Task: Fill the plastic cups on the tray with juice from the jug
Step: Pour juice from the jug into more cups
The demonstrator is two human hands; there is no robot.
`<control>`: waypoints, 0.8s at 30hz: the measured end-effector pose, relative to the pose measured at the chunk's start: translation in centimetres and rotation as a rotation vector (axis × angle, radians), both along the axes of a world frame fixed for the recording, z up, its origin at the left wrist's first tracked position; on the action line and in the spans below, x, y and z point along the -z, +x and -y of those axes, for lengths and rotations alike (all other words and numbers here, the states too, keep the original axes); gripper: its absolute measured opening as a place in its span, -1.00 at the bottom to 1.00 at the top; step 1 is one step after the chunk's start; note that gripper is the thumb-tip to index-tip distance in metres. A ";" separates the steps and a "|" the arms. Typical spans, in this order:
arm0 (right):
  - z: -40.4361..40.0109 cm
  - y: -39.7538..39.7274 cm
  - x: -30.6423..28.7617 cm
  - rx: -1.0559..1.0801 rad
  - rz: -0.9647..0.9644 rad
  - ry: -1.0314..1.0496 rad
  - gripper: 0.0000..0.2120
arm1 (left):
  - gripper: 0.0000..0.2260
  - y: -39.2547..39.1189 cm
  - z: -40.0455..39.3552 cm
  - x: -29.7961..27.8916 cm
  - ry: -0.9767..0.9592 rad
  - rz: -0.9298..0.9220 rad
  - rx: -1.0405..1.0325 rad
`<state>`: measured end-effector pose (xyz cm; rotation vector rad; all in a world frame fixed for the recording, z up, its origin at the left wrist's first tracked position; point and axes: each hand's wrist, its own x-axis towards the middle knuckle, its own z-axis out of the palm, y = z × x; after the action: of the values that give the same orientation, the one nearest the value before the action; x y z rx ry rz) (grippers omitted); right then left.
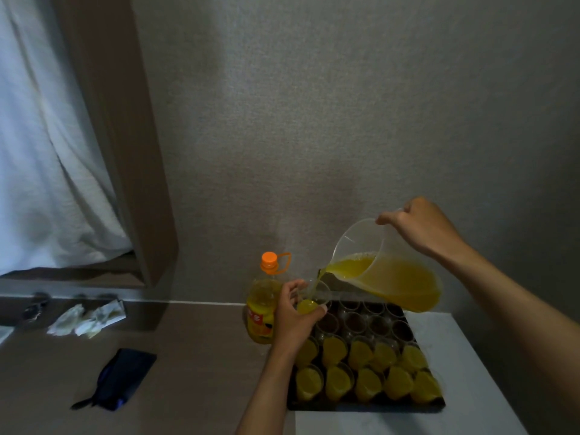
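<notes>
wall [314,120]: grey textured, fills the back of the view
curtain [47,152]: white, hanging at far left beside a brown frame
counter [194,356]: brown surface, left and centre
white surface [470,372]: lighter top at right, tray sits on it
tray [361,409]: dark, rectangular, holds rows of clear plastic cups
filled cups [361,368]: two near rows, orange juice in them, packed touching each other
empty cups [367,321]: far rows of tray, clear, no juice visible
jug [389,277]: clear plastic, tilted spout-down to the left, above far edge of tray, roughly half full of orange juice
juice bottle [263,302]: upright on counter just left of tray, orange cap and carry loop, yellow label, partly hidden by left hand
pouch [122,378]: dark blue, flat on counter, well left of tray
crumpled tissues [88,318]: white, near back edge of counter at left
right hand [423,227]: clenched round jug handle, thumb on rim, holding jug raised
left hand [298,312]: fingers wrapped round one cup, lifted above tray's far-left corner
held cup [314,301]: clear, tilted under the spout, some juice in the bottom
juice stream [317,279]: thin, running from the spout into held cup
</notes>
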<state>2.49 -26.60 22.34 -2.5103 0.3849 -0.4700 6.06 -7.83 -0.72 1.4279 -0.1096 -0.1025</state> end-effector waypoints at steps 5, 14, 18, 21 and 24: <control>0.1 -0.2 0.1 0.005 -0.020 -0.002 -0.50 | -0.46 -0.1 0.0 0.2 0.002 -0.004 -0.001; 0.2 -0.7 0.1 0.005 -0.029 -0.023 -0.61 | -0.45 -0.6 0.1 -0.1 0.020 -0.031 -0.005; 0.3 -0.9 0.1 0.017 -0.031 -0.009 -0.56 | -0.46 -1.0 0.2 -0.3 0.010 -0.037 -0.003; 0.4 -0.9 0.3 0.018 -0.027 0.002 -0.55 | -0.47 -1.1 0.2 -0.4 0.012 -0.034 -0.008; 0.3 -1.1 0.3 0.013 -0.024 0.006 -0.56 | -0.48 -1.5 0.2 -0.8 0.008 -0.015 -0.005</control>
<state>1.44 -26.93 22.04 -2.5112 0.4118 -0.4430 4.57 -8.08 0.03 1.4348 -0.0935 -0.1102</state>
